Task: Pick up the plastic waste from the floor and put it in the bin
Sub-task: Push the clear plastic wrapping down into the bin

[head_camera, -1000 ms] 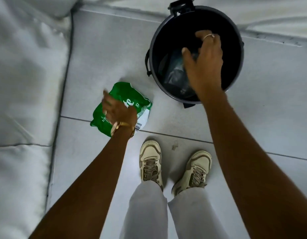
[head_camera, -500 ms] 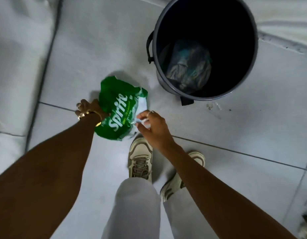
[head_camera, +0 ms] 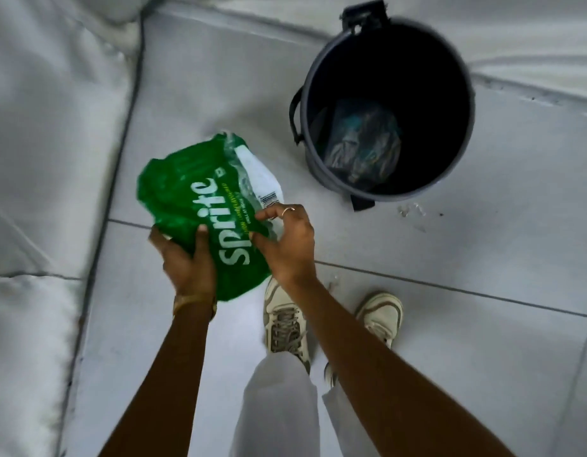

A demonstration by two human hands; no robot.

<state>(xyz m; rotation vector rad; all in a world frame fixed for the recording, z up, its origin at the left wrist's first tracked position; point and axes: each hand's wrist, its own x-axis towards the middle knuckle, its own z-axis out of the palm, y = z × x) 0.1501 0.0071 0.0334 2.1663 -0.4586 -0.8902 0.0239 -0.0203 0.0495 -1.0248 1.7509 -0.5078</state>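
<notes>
Tiled floor [head_camera: 483,258]; wrapper [head_camera: 199,206] between hands.

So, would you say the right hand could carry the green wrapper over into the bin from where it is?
Probably yes: the right hand already grips the green wrapper, and the bin stands open, lidless, nothing between them.

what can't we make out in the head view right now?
- Small print on the green Sprite wrapper: too small and creased to read.
- Left hand fingers under the wrapper: hidden by the plastic.
- Crumpled plastic inside the bin: dim, type unclear.
- Specks on the floor by the bin: too small to identify.
- Bin's hinge, top: partly cut off by the edge.
</notes>
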